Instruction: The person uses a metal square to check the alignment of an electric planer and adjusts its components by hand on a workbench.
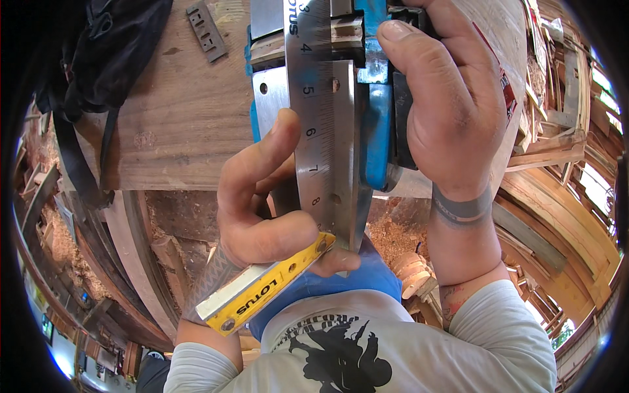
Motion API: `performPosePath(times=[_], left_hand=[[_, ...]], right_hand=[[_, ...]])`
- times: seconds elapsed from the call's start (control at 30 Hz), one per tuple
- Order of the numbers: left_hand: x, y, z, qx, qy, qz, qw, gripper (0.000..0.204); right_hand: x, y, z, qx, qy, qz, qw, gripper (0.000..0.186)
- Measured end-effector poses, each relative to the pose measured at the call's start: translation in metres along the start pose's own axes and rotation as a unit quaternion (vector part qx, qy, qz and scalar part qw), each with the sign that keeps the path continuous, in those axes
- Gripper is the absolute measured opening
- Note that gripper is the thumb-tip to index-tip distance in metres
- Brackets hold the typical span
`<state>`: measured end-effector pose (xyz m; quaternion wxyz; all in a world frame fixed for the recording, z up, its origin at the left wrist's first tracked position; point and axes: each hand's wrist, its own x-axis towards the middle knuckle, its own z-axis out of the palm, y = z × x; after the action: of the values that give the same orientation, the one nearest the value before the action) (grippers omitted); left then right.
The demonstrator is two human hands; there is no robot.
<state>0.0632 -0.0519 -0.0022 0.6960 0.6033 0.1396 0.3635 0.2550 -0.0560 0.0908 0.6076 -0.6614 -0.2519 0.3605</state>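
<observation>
An electric hand planer in blue and black lies with its metal sole facing up on the wooden table. Along the sole runs the steel blade of a try square, its yellow handle at the near end. My left hand is closed around the square near that handle, index finger reaching along the planer's left edge. On the planer's right side, my right hand grips the body, thumb against the blue housing near the cutter slot. Its other fingers are partly hidden.
A small slotted metal plate lies at the far left of the wooden table, beside a black bag with hanging straps. Curved timber pieces are stacked to the right, more boards to the left. Shavings cover the floor.
</observation>
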Motion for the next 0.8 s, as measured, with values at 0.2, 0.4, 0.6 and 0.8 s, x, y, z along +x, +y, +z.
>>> performPosePath(times=[0.2,0.4,0.6,0.8], left_hand=[[-0.001,0.002,-0.002,0.01,0.001,0.002,1.0,0.07],[-0.001,0.001,-0.001,0.015,0.0,0.005,1.0,0.066],[-0.001,0.001,-0.002,0.023,-0.001,0.004,1.0,0.063],[-0.001,0.001,-0.003,0.029,-0.001,0.008,1.0,0.059]], right_hand=[[0.003,-0.01,-0.005,-0.05,-0.035,0.016,0.998,0.038],[0.001,-0.007,-0.009,0.036,-0.049,0.015,0.998,0.039],[0.0,-0.012,-0.005,0.039,-0.045,0.017,0.998,0.038],[0.002,-0.007,-0.006,-0.002,-0.043,0.018,0.999,0.037]])
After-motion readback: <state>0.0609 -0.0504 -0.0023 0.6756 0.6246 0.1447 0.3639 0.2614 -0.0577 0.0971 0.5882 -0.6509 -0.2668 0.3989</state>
